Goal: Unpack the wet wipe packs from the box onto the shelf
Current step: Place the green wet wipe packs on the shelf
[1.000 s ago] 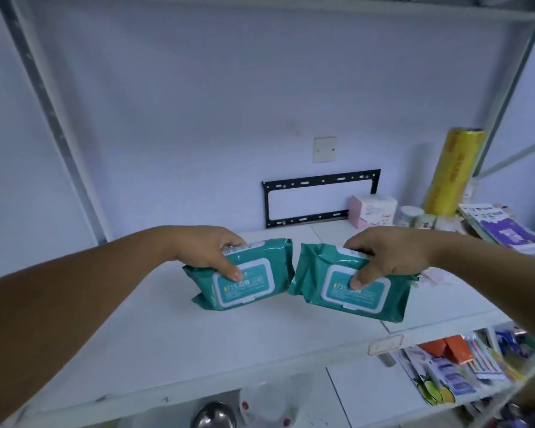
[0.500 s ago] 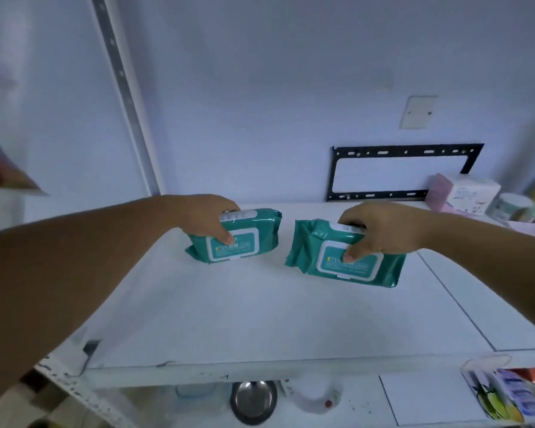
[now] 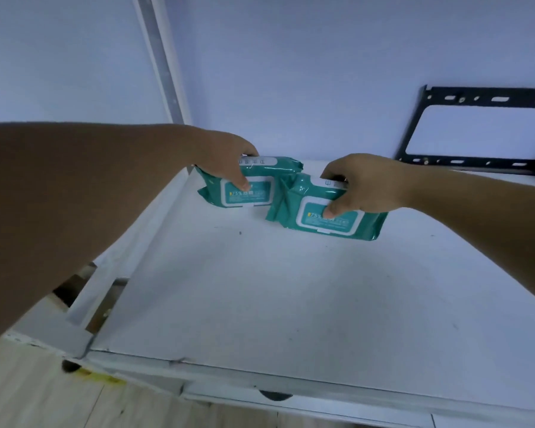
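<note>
Two teal wet wipe packs with white flip labels are at the back left of the white shelf (image 3: 260, 298). My left hand (image 3: 226, 159) grips the left pack (image 3: 260, 189), thumb on its front label, close to the shelf's left rear corner. My right hand (image 3: 359, 186) grips the right pack (image 3: 331, 217), thumb pressed on its label. The right pack's left end overlaps the left pack's right end. Both packs are at the shelf surface or just above it; contact is unclear. The box is out of view.
A grey upright post (image 3: 161, 57) stands at the shelf's back left corner. A black metal bracket (image 3: 476, 159) is fixed to the wall at back right. The shelf's front edge (image 3: 260, 381) runs along the bottom, with wooden floor (image 3: 28, 396) at lower left.
Both hands carried the packs left and farther back toward the rear corner, and the packs now overlap. The view swung left, so the items on the right left the frame.
</note>
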The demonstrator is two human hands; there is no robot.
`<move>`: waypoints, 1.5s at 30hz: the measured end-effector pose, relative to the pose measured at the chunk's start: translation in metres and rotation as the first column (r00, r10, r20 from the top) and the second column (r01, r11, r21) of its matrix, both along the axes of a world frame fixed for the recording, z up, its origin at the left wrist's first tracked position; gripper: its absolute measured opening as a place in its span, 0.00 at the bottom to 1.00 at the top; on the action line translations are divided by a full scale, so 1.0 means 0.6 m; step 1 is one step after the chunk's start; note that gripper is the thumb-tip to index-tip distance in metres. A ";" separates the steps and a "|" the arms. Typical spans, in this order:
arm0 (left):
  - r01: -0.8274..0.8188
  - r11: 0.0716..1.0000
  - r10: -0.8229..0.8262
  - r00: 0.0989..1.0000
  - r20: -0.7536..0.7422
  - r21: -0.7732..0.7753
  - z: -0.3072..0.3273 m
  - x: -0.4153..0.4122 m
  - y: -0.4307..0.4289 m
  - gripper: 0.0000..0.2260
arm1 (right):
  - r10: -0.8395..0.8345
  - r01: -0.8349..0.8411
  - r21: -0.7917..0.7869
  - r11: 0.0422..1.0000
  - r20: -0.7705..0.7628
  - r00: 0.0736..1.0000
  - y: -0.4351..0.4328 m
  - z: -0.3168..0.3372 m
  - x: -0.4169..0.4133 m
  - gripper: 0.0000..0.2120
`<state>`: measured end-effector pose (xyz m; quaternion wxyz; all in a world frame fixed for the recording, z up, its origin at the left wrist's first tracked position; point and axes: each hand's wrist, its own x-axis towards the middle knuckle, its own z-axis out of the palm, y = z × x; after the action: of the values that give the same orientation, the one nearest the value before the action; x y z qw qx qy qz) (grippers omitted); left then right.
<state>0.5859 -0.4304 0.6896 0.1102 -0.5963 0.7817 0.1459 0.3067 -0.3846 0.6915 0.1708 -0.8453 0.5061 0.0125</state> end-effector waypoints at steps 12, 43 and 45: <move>0.005 1.000 -0.004 1.000 -0.025 0.012 -0.062 0.048 -0.136 0.22 | 0.092 -0.093 0.023 0.995 0.043 0.995 -0.110 -0.054 0.113 0.17; -0.064 0.942 0.004 0.983 -0.181 -0.328 -0.070 0.095 -0.298 0.09 | 0.169 -0.177 0.043 0.983 0.154 0.974 -0.245 -0.075 0.208 0.15; -0.081 0.932 0.011 0.981 -0.196 -0.354 -0.067 0.088 -0.299 0.08 | 0.172 -0.180 0.040 0.983 0.145 0.974 -0.246 -0.074 0.208 0.18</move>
<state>0.6389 -0.6100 0.6494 -0.0798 -0.6079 0.7878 0.0589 0.4317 -0.5320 0.6469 0.2267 -0.8808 0.4152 -0.0190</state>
